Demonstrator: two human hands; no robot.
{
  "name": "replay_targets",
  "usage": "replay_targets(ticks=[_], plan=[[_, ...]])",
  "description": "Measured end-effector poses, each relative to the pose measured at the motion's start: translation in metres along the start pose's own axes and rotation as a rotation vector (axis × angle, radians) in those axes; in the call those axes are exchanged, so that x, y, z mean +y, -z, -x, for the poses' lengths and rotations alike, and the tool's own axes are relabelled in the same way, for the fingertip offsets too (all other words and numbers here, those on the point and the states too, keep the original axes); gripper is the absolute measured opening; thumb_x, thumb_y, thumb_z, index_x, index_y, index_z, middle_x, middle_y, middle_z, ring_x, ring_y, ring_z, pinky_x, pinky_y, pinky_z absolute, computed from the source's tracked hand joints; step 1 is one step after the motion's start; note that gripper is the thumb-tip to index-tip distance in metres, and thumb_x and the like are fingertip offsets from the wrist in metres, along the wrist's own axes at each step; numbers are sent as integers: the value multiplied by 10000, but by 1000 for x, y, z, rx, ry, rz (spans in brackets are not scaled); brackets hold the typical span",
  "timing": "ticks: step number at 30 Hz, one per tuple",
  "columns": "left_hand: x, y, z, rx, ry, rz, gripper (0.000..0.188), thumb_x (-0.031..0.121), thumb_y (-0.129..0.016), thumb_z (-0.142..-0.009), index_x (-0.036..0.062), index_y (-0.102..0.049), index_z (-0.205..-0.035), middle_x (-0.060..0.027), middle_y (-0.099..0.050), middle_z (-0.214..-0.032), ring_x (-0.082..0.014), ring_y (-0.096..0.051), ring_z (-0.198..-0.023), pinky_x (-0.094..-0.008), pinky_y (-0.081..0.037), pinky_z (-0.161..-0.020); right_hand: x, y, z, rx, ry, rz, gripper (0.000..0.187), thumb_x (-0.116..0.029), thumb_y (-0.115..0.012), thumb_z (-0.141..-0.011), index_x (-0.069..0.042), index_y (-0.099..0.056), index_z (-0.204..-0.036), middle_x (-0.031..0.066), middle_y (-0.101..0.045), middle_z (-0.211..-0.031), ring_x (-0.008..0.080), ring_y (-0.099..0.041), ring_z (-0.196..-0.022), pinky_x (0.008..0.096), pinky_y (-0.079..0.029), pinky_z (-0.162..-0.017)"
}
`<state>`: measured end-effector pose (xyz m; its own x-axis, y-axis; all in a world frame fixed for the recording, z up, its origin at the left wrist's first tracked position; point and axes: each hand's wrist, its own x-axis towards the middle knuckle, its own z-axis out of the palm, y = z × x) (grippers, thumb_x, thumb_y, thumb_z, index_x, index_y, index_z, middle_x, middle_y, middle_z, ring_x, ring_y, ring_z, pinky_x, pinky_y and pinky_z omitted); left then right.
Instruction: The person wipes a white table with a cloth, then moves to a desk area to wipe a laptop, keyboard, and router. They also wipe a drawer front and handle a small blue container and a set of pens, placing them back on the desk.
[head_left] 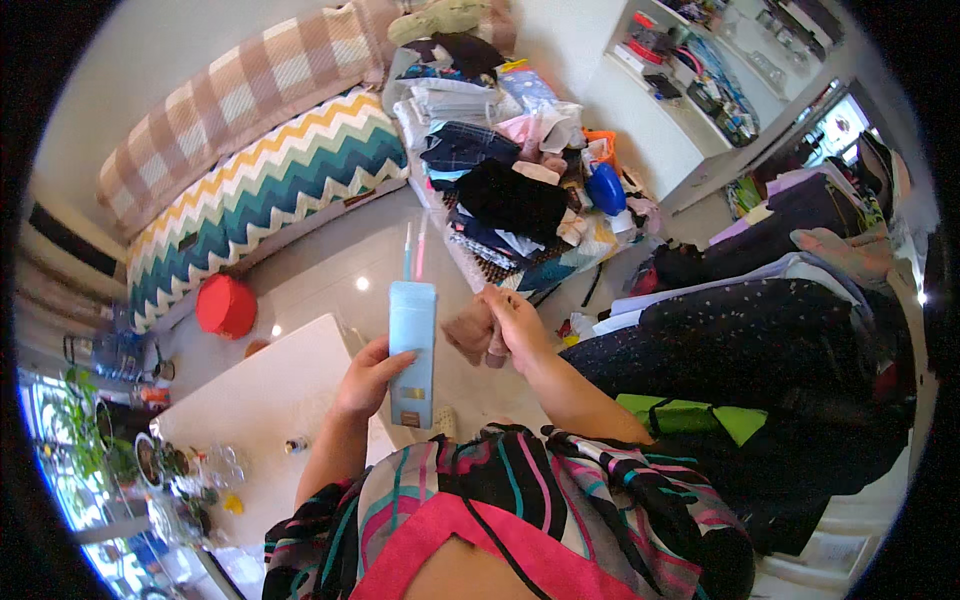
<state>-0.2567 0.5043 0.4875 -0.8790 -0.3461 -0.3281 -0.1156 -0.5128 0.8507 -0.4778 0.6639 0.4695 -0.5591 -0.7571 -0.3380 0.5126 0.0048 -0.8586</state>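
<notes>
Upright in front of me is a flat, light blue case, gripped around its left side by my left hand, thumb across its front. Two thin sticks, one pink and one pale with a teal part, poke up from its top; I cannot tell their kind. Just to the right, my right hand is closed on a crumpled brownish-pink cloth, held apart from the case. Both hands are above the gap between the white table and the clothes.
A white table stands at left, bearing small items. Beyond it are a red stool and a sofa with a zigzag cover. Piled clothes lie ahead. More garments hang over something on the right, below a shelf unit.
</notes>
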Motion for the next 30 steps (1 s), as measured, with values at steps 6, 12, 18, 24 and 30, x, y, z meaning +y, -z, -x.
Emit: replay_targets(ticks=[6, 12, 18, 24, 30], plan=[[20, -60, -98, -266, -111, -193, 364, 186, -727, -926, 18, -680, -1246, -94, -477, -1400, -239, -452, -1328, -387, -376, -1110, -35, -24, -11, 177, 14, -418, 498, -508, -387, -1071, -91, -645, -1161, 43, -675, -889, 167, -596, -729, 331, -468, -659], [22, -111, -186, -451, -55, -213, 343, 155, -717, -937, 37, -676, -1257, -107, -507, -1365, -239, -485, -1285, -375, -400, -1086, -50, 56, -34, 142, 288, -132, 517, -396, -242, -1124, -30, -551, -1321, 106, -615, -1224, 220, -613, -1112, 374, -472, -1015], [16, -156, -262, -459, -111, -301, 421, 125, -708, -937, 39, -617, -1339, -109, -524, -1422, -237, -483, -1320, -377, -394, -1092, -87, 138, -73, 269, 723, 396, 452, -365, -348, -1113, -17, -505, -1355, 87, -547, -1300, 208, -552, -1180, 338, -450, -1011], [51, -195, -337, -603, -185, -542, 406, 120, -717, -907, 28, -645, -1295, -142, -539, -1426, -285, -464, -1347, -408, -363, -1114, -154, 199, -111, 379, 622, 158, 342, -211, -556, -1013, -24, -555, -1299, 76, -589, -1256, 175, -561, -1154, 331, -445, -999], [79, -214, -417, -713, -113, -599, 419, 159, -733, -887, 24, -654, -1276, -134, -544, -1429, -268, -490, -1301, -389, -367, -1107, -201, 240, -150, 531, 616, 1, 117, -114, -693, -952, -32, -710, -1034, -14, -669, -992, 79, -589, -933, 245, -445, -890]])
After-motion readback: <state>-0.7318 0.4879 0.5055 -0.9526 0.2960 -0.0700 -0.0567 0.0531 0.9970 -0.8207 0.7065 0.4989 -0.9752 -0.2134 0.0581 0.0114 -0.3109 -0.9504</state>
